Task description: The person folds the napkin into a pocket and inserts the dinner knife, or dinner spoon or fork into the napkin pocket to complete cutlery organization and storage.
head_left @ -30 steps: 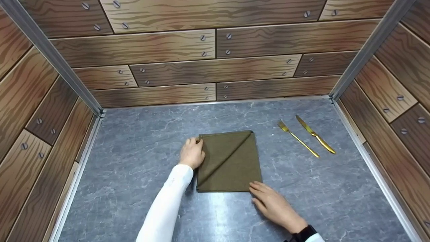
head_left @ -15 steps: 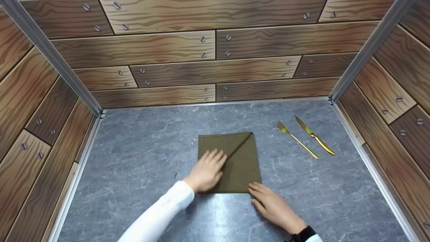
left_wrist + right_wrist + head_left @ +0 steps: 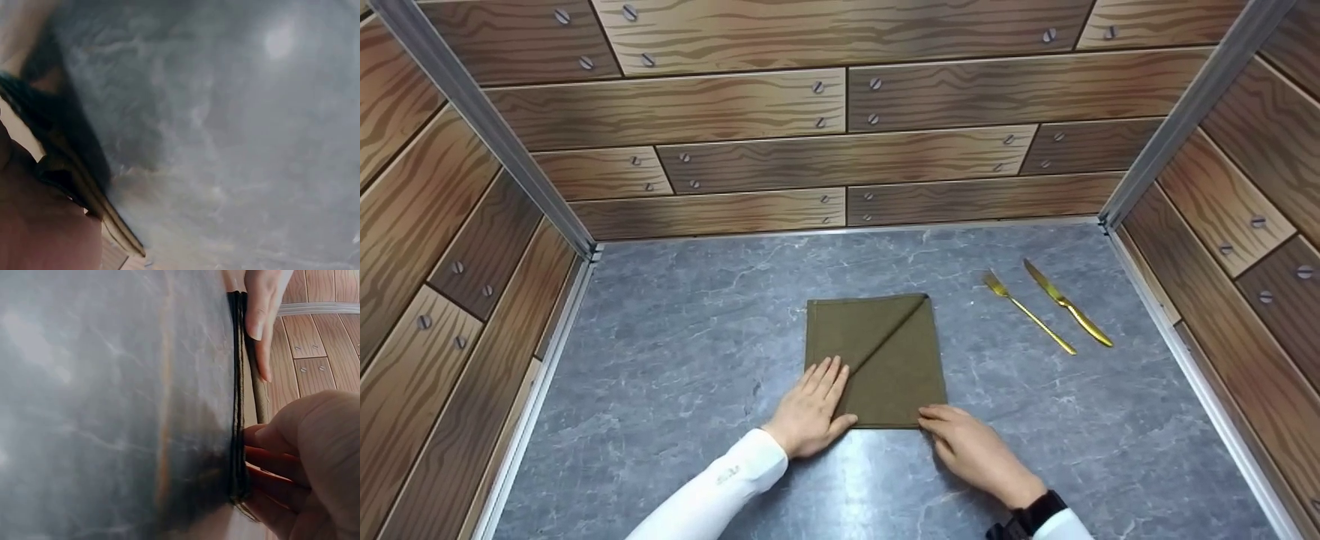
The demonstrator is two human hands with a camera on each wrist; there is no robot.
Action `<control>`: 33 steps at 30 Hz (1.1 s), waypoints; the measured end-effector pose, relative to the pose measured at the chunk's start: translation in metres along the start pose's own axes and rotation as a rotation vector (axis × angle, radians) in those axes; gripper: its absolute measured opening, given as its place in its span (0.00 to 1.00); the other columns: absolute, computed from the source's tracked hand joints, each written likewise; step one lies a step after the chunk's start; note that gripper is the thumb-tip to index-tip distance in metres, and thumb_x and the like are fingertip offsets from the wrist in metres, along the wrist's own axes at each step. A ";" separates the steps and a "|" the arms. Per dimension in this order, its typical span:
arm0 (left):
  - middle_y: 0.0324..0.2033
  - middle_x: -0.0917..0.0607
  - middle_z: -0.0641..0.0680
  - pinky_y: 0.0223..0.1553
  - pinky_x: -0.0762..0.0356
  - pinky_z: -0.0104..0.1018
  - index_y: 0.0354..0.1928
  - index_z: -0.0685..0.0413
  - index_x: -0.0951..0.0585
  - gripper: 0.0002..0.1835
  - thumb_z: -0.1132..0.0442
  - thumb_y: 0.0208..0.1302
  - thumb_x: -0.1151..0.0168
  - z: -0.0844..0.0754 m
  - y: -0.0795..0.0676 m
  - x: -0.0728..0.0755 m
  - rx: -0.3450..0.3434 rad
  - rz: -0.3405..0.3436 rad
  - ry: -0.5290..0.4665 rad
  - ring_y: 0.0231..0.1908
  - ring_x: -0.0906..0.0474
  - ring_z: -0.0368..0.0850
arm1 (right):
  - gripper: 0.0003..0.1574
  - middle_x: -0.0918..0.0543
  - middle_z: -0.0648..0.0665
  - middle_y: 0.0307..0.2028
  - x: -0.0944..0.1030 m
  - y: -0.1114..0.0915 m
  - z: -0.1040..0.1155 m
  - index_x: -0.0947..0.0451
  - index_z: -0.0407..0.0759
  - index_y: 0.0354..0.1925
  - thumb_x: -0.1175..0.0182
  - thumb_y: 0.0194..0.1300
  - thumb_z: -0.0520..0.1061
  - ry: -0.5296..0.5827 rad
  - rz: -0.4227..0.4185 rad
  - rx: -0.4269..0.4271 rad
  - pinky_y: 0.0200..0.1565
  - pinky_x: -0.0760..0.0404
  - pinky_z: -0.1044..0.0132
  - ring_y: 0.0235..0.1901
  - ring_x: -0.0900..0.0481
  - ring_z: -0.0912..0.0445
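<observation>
Brown cloth [image 3: 896, 375] is lying squarish on the grey table [image 3: 682, 337], in front of the person, near edge running between both hands. A diagonal ridge is crossing its top from the far right corner down toward the left hand [image 3: 810, 416].

Left hand: lying palm down over the near left corner, fingers straight and pressed close together, thumb splaying out along the near edge. Holding nothing. Broad contact is probably flattening that end of the ridge and bracing the layers against sliding.

Right hand [image 3: 979, 450]: touching the near right corner, fingers slightly bent. Cannot tell whether thumb and fingers are pinching the cloth or only resting there. Either way, a light touch seems to be steadying the corner opposite the left palm. Right wrist view is showing several layers stacking at the near edge, a likely reason for bracing two corners: loose layers could be shifting over one another.

Fork [image 3: 1033, 317] and knife [image 3: 1065, 303], both gold, are lying side by side, apart, off the cloth's right side, handles pointing toward the person. Untouched; presumably sitting there so the cloth is having room.
</observation>
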State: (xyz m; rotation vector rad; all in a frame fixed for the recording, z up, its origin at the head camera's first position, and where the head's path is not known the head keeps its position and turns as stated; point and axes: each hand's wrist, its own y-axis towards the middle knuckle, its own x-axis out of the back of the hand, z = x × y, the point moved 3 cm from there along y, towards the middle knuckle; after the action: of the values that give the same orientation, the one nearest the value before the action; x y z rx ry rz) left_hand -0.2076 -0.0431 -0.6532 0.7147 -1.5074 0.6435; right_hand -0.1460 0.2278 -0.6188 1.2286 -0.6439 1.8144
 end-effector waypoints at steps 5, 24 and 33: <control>0.78 0.45 0.63 0.77 0.52 0.48 0.80 0.62 0.47 0.44 0.33 0.79 0.72 0.002 -0.002 -0.007 0.003 -0.024 0.032 0.78 0.50 0.57 | 0.18 0.17 0.40 0.55 0.007 0.011 0.002 0.16 0.36 0.55 0.41 0.70 0.36 -0.009 0.000 0.015 0.59 0.21 0.48 0.57 0.20 0.45; 0.80 0.51 0.60 0.78 0.60 0.48 0.82 0.58 0.50 0.43 0.33 0.79 0.73 0.000 0.000 -0.009 0.043 0.061 0.000 0.79 0.58 0.55 | 0.34 0.37 0.35 0.75 -0.009 0.115 0.007 0.35 0.36 0.75 0.45 0.75 0.45 -0.153 0.018 0.143 0.75 0.46 0.45 0.76 0.45 0.39; 0.80 0.52 0.60 0.78 0.60 0.49 0.82 0.57 0.50 0.43 0.33 0.79 0.72 0.001 -0.001 -0.007 0.050 0.082 -0.010 0.79 0.59 0.55 | 0.35 0.38 0.36 0.76 -0.016 0.117 0.002 0.36 0.37 0.76 0.48 0.79 0.51 -0.189 0.080 0.149 0.75 0.46 0.44 0.76 0.44 0.40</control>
State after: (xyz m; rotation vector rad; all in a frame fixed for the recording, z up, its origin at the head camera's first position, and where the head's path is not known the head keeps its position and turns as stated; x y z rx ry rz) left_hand -0.2073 -0.0441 -0.6600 0.6973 -1.5402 0.7424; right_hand -0.2422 0.1592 -0.6281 1.5064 -0.6808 1.8538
